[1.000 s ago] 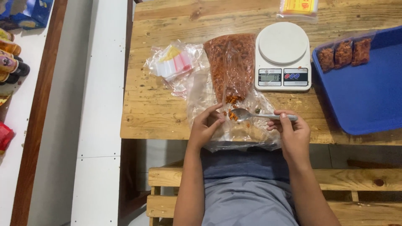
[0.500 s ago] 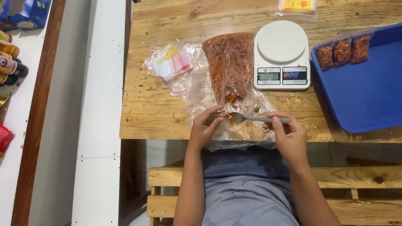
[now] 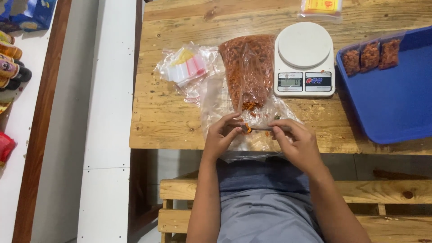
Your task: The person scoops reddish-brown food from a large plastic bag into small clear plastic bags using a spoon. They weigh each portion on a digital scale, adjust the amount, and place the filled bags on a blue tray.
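- Spoon of grey metal (image 3: 263, 128), slim-handled, lies level across the near edge of the pale wooden plank table (image 3: 166, 112), just above the person's lap; half a second ago it sat slightly farther up the table.
- Right hand (image 3: 299, 144) pinches the spoon's handle between thumb and fingertips, a narrow closed grip.
- Left hand (image 3: 221, 137) curls at the spoon's bowl end, fingertips touching it and the crumpled clear plastic there; whether it grips a small bag or only steadies it, I cannot tell. Both hands have drawn nearer to each other and to the table edge than before.
- Large clear plastic bag of reddish-orange crumbly snack (image 3: 247, 72) lies flat beyond the hands, its open mouth toward them, a few crumbs spilled at the opening. It has not moved.
- Bundle of small clear plastic pouches (image 3: 186, 67) rests left of the big bag.
- White round-topped digital kitchen scale (image 3: 304, 58) stands just right of the big bag.
- Blue plastic tray (image 3: 391, 99) sits farther right, with three small filled packets (image 3: 370, 55) in its far corner.
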